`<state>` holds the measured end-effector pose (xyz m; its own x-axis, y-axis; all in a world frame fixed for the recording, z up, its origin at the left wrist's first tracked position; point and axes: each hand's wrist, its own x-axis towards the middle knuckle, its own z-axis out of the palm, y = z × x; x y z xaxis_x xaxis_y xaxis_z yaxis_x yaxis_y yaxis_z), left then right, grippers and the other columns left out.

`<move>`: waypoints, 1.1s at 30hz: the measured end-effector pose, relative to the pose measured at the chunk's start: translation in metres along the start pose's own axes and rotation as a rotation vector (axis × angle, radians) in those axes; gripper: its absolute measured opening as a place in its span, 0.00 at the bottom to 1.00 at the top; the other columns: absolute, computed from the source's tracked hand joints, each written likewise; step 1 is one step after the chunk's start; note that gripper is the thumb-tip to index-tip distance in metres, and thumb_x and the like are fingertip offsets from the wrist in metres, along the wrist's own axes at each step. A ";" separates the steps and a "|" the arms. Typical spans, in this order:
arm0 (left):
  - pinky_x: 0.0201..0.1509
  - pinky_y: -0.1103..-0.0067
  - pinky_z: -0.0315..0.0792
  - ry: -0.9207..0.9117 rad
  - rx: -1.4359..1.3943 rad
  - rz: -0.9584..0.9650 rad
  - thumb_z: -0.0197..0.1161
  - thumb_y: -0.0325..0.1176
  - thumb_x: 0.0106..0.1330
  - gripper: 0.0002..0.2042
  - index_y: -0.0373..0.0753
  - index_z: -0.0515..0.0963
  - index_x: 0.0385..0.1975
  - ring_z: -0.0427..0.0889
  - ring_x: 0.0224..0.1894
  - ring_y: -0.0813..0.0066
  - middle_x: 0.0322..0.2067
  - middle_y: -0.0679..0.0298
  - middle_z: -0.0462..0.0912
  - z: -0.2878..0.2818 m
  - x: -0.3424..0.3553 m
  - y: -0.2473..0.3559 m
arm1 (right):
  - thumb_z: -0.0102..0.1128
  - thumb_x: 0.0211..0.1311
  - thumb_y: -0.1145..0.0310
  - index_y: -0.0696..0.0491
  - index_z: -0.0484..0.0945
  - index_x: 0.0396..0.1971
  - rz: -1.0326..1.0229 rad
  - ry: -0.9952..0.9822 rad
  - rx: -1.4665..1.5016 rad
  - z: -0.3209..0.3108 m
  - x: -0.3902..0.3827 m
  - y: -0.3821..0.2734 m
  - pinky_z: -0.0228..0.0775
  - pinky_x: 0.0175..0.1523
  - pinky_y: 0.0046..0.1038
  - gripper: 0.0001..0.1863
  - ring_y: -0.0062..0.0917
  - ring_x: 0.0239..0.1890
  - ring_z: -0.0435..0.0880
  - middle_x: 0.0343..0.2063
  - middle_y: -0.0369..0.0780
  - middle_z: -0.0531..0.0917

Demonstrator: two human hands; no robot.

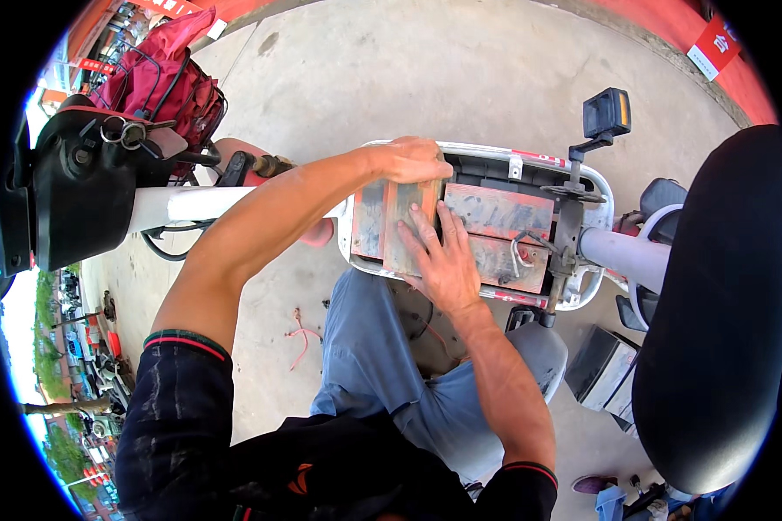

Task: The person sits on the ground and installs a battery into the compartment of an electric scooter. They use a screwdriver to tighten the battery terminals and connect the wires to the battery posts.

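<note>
Several dusty battery blocks with orange edges lie side by side in the white-rimmed battery tray (349, 234) of an electric bike. My left hand (413, 161) reaches over from the left, its fingers curled around the far end of one battery (400, 227), which lies crosswise. Spread fingers of my right hand (447, 265) rest on the same battery's right side; its thumb is hard to see. Right of it sit two more batteries, a far one (500, 211) and a near one (506, 260). Loose grey wire ends (521, 250) show near their right ends.
A pedal with an orange reflector (606, 113) stands up beyond the tray. The black seat (712, 313) is at right, the black handlebar housing (82, 182) with keys at left. A red wire (301, 337) and a black-and-white box (601, 369) lie on the concrete.
</note>
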<state>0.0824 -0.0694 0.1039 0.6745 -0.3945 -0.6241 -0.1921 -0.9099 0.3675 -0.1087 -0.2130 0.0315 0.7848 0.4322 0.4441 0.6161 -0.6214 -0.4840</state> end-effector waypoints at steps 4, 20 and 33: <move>0.48 0.56 0.79 0.412 0.195 0.148 0.58 0.46 0.67 0.21 0.31 0.87 0.39 0.86 0.36 0.46 0.28 0.51 0.87 0.027 -0.001 -0.006 | 0.85 0.41 0.59 0.48 0.74 0.70 0.030 -0.049 -0.002 -0.001 -0.003 -0.003 0.63 0.75 0.58 0.50 0.58 0.74 0.63 0.76 0.42 0.65; 0.68 0.59 0.72 0.156 -0.087 -0.032 0.55 0.64 0.73 0.36 0.33 0.80 0.61 0.84 0.58 0.47 0.45 0.44 0.88 0.005 -0.005 0.017 | 0.73 0.53 0.72 0.58 0.86 0.42 -0.104 0.170 0.015 0.037 0.051 -0.013 0.65 0.75 0.45 0.15 0.42 0.67 0.76 0.53 0.46 0.84; 0.74 0.59 0.67 0.400 0.102 0.107 0.58 0.63 0.71 0.37 0.31 0.79 0.63 0.77 0.66 0.44 0.60 0.41 0.82 0.029 0.012 -0.009 | 0.56 0.64 0.68 0.56 0.86 0.54 -0.123 0.009 -0.162 0.047 0.057 -0.014 0.55 0.81 0.46 0.20 0.42 0.74 0.70 0.64 0.48 0.80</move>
<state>0.0718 -0.0696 0.0730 0.8667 -0.4246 -0.2618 -0.3317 -0.8826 0.3332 -0.0698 -0.1489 0.0278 0.7033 0.5060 0.4993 0.6879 -0.6617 -0.2983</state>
